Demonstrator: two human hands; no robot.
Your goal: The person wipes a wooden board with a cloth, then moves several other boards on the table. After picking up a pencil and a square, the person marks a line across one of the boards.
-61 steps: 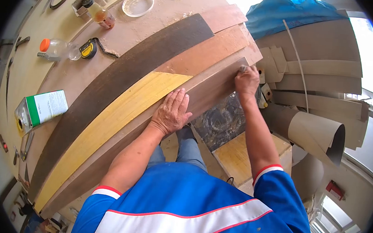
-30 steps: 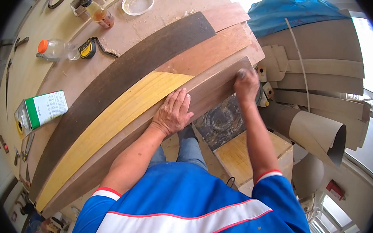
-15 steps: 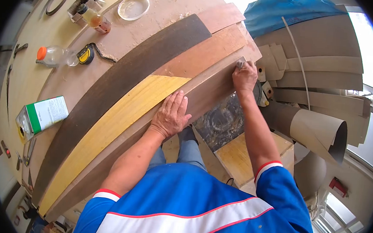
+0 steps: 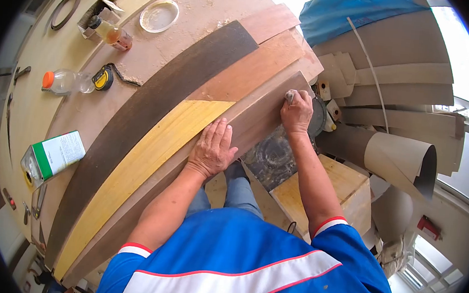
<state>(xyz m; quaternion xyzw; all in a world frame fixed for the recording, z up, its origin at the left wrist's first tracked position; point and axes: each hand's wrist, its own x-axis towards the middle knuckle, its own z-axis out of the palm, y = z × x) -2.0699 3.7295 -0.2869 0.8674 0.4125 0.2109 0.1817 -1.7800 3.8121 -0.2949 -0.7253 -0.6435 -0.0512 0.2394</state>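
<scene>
My left hand [image 4: 212,147] lies flat with fingers stretched out, across the near edge of the yellow wood panel [image 4: 160,146] and the brown board [image 4: 259,110] in front of me. Toward the board's far right end, my right hand [image 4: 297,110] is closed around a small greyish wad [image 4: 290,96] and presses down on the brown surface. Most of the wad is hidden by the fingers. Beyond the yellow panel, a dark curved board [image 4: 155,102] runs alongside, and a reddish wood strip [image 4: 246,67] meets the panel's upper end.
On the bench stand a green-and-white can [image 4: 57,154], a tape measure [image 4: 103,77], an orange-capped bottle [image 4: 66,81], an amber bottle [image 4: 111,33] and a white dish [image 4: 159,16]. To the right are a wooden box [image 4: 325,184], a rolled sheet [image 4: 398,159] and stacked panels [image 4: 401,55].
My right hand has slid along the brown board, away from its far end and back toward my left hand, still gripping the wad. My left hand stays flat in place.
</scene>
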